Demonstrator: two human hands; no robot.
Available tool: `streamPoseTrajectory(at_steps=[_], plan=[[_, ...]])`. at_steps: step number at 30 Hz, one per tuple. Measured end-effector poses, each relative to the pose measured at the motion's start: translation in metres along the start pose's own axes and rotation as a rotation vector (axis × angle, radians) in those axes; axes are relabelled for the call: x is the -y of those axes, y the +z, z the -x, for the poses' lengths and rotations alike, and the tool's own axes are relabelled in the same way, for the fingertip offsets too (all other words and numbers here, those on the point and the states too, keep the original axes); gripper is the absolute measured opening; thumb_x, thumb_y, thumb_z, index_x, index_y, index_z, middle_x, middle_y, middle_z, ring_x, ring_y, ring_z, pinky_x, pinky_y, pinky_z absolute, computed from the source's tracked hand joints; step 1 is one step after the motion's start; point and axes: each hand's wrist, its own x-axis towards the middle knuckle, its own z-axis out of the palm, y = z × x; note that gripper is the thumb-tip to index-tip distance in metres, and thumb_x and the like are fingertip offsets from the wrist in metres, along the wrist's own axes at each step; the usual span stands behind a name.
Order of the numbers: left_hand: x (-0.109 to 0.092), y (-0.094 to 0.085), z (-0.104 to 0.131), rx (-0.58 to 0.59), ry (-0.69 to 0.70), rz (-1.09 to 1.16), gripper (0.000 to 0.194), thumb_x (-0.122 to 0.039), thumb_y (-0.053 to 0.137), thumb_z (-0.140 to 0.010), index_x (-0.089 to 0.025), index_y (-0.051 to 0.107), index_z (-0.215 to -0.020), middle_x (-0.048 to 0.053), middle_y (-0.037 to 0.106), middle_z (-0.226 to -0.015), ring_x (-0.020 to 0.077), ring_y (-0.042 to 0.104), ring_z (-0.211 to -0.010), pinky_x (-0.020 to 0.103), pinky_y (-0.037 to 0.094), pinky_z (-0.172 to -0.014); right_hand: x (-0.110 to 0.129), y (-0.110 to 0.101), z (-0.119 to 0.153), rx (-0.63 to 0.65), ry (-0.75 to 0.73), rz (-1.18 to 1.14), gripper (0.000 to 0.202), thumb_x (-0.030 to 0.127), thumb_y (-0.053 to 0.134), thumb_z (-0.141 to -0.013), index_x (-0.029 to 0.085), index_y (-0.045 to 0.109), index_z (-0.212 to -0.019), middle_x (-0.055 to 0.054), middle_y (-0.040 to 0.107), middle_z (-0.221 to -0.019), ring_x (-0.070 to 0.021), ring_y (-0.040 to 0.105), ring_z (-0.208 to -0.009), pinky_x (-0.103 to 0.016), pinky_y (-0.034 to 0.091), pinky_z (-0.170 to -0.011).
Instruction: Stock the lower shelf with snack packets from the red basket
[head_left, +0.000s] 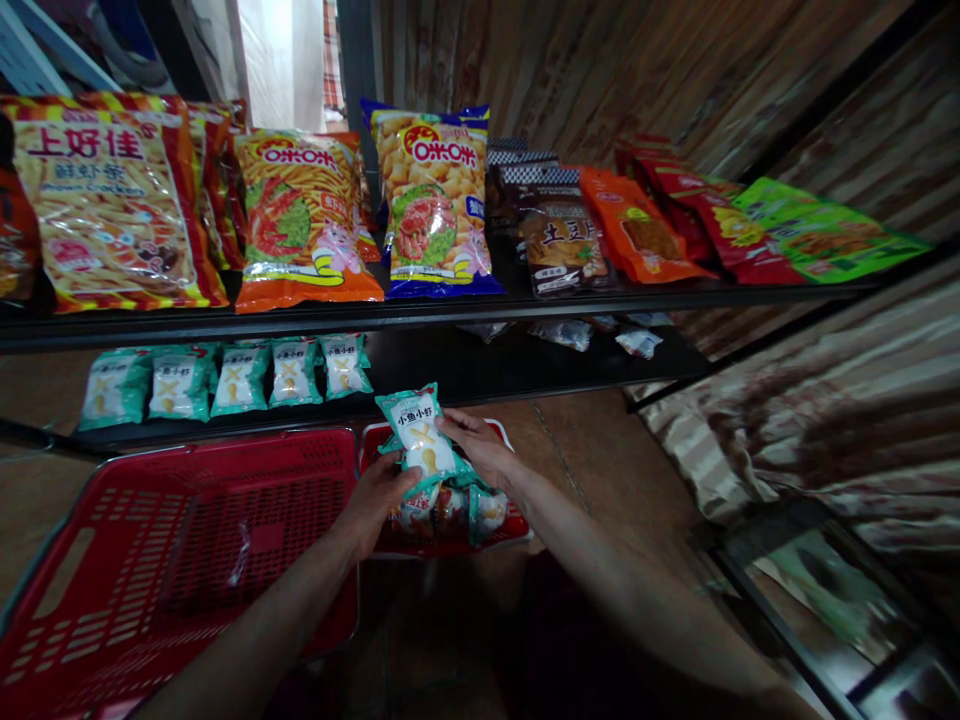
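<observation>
Between my two hands is a teal and white snack bag (422, 432), held tilted above a small red basket (517, 530). My left hand (381, 490) grips its lower left side, thumb across the front. On the upper right edge, my right hand (480, 443) closes its fingers on the same bag. Below, more small snack bags (452, 512) fill the basket, some teal and some with red print. Just beyond, a row of matching teal snack bags (238, 378) stands on the lower shelf (420, 365), left of the held bag.
A large red basket (292, 500) sits at left with a clear wrapper-like scrap (240, 553) inside. Bigger snack bags (439, 205) line the upper black shelf (337, 318). Small clear packets (562, 333) lie at the lower shelf's right. A dark metal frame (810, 600) stands at lower right.
</observation>
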Motion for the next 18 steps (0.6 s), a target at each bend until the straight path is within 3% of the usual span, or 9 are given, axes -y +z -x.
streamPoseTrajectory(at_steps=[13,18], plan=[[-0.0036,0.0043,-0.0033,0.07,0.032,0.105,0.048,-0.043,0.071,-0.073,-0.014,0.063,-0.11,0.015,0.069,-0.112,0.0255,0.067,-0.097,0.038,0.052,-0.086,0.0055,0.0039,0.0049,0.001,-0.015,0.038,0.048,0.048,0.078,-0.062,0.021,0.068,-0.1,-0.002,0.072,-0.089,-0.0149,0.065,-0.071,-0.026,0.051,-0.065],[-0.0021,0.0045,-0.0056,0.037,0.035,0.11,0.046,-0.042,0.069,-0.075,-0.015,0.061,-0.112,0.014,0.069,-0.113,0.0244,0.067,-0.097,0.035,0.053,-0.084,0.0069,0.0053,0.0063,0.019,-0.018,0.033,0.048,0.048,0.078,-0.062,0.021,0.068,-0.101,-0.002,0.072,-0.089,-0.0149,0.065,-0.07,-0.026,0.051,-0.064]])
